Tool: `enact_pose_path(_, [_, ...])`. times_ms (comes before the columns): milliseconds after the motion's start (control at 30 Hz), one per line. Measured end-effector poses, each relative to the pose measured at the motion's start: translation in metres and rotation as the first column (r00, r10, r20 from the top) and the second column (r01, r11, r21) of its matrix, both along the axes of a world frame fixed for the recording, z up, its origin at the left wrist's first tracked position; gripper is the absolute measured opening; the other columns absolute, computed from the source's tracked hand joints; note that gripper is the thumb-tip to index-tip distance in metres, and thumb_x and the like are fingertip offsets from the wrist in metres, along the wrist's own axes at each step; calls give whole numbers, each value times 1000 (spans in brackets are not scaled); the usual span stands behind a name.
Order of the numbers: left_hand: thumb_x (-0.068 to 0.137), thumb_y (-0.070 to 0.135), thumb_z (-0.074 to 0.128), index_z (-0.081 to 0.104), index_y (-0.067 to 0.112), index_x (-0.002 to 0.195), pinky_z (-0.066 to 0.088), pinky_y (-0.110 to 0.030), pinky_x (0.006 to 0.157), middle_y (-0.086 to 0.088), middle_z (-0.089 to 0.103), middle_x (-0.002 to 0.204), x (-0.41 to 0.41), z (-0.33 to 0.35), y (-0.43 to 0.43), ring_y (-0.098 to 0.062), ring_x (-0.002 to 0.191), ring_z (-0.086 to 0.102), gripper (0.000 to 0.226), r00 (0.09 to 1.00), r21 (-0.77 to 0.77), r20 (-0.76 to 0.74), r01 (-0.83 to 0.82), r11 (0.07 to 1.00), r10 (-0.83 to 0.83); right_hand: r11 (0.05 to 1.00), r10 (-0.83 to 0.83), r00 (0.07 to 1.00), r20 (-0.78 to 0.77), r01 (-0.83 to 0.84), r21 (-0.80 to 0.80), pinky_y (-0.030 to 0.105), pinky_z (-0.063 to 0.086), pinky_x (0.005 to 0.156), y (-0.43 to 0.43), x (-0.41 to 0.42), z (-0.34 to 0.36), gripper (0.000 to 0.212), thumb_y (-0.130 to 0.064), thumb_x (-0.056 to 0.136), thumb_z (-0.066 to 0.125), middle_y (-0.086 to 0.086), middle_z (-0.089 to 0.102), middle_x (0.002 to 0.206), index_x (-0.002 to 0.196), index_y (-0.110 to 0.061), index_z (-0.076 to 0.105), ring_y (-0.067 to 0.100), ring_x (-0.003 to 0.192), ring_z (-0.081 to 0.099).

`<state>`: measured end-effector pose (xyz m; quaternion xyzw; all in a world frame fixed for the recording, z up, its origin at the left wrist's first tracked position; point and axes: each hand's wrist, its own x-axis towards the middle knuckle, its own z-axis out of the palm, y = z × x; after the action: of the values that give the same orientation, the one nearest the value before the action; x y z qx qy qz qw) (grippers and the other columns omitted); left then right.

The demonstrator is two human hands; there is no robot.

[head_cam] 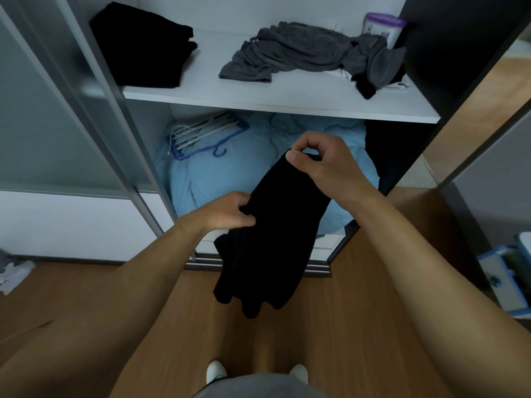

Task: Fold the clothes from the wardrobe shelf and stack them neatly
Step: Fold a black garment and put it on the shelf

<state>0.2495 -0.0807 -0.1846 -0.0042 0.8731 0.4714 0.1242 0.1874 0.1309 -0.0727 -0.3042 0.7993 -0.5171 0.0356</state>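
Note:
A black garment (267, 239) hangs in the air in front of the open wardrobe. My right hand (321, 162) pinches its top corner between thumb and fingers. Lower and to the left, my left hand (230, 214) grips the garment's left edge. On the white wardrobe shelf (258, 99) above, a folded black stack (143, 47) lies at the left. A crumpled pile of grey clothes (310, 53) lies at the right of the same shelf.
Below the shelf lies a light blue duvet (218, 179) with a bundle of hangers (204, 133) on it. A purple-lidded container (382, 24) stands at the shelf's back right. A frosted sliding door (57, 110) is at the left, wooden floor (359, 297) below.

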Motion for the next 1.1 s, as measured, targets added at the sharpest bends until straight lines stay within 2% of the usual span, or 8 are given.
enact_pose_path(100, [79, 9, 63, 54, 21, 70, 37, -11, 56, 17, 53, 62, 2, -6, 3, 5, 56, 50, 17, 998, -58, 44, 52, 997, -49, 999, 23, 1000, 3, -23, -40, 23, 46, 85, -6, -1, 1, 11, -13, 90, 68, 1, 65, 81, 81, -6, 66, 7, 81, 60])
enact_pose_path(367, [87, -4, 53, 62, 27, 56, 37, -17, 68, 13, 58, 72, 6, -4, -20, -8, 72, 55, 45, 979, -10, -115, -172, 985, 170, 999, 40, 998, 43, -41, 24, 28, 48, 86, 9, -14, -7, 14, -13, 90, 69, 2, 67, 82, 79, -5, 66, 7, 81, 63])
enact_pose_path(467, [88, -2, 53, 75, 21, 85, 42, -24, 91, -4, 66, 101, 3, 4, -18, -16, 97, 59, 32, 991, 6, -71, -114, 993, 114, 998, 55, 998, 20, -56, 23, 26, 48, 83, 1, -13, -7, 14, -15, 90, 69, 7, 69, 83, 79, -5, 67, 9, 81, 63])
enact_pose_path(533, [90, -2, 55, 73, 29, 104, 39, -15, 94, 1, 63, 113, 2, 11, -9, -8, 106, 58, 38, 994, 64, -62, -87, 994, 91, 997, 72, 997, -6, -72, 32, 25, 48, 81, -3, -13, -4, 14, -15, 90, 69, 8, 70, 84, 80, -5, 68, 10, 80, 64])
enact_pose_path(633, [92, 1, 62, 68, 29, 98, 35, -7, 82, 5, 58, 107, -4, 23, 5, -3, 97, 55, 29, 994, 129, -102, -33, 991, 46, 990, 114, 990, -79, -107, 91, 15, 46, 77, -8, -17, 5, 11, -16, 89, 71, -5, 69, 81, 82, -8, 70, 0, 76, 62])
enact_pose_path(767, [90, 5, 64, 70, 7, 85, 38, -14, 80, 0, 57, 102, -9, 29, 19, -7, 93, 56, 8, 991, 92, -127, 46, 995, -34, 958, 199, 958, -208, -144, 249, 21, 46, 81, -16, -23, 13, 5, -18, 87, 74, -9, 65, 87, 83, -15, 73, 7, 84, 63])
enact_pose_path(967, [90, 3, 53, 54, -14, 79, 34, -36, 76, -19, 52, 83, -15, 35, 22, -20, 79, 50, 21, 983, 193, -161, -52, 980, 84, 917, 229, 926, -300, -102, 386, 28, 47, 79, -17, -33, 13, 7, -23, 88, 71, -7, 65, 89, 87, -17, 75, 9, 85, 60])
enact_pose_path(1100, [84, 11, 49, 61, -13, 95, 39, -27, 84, -14, 61, 92, -18, 48, 32, -15, 91, 55, 28, 976, 340, -200, -16, 940, 89, 861, 272, 925, -265, -111, 496, 40, 52, 88, -17, -36, 15, 14, -26, 91, 67, -7, 70, 94, 93, -16, 77, 12, 90, 64])
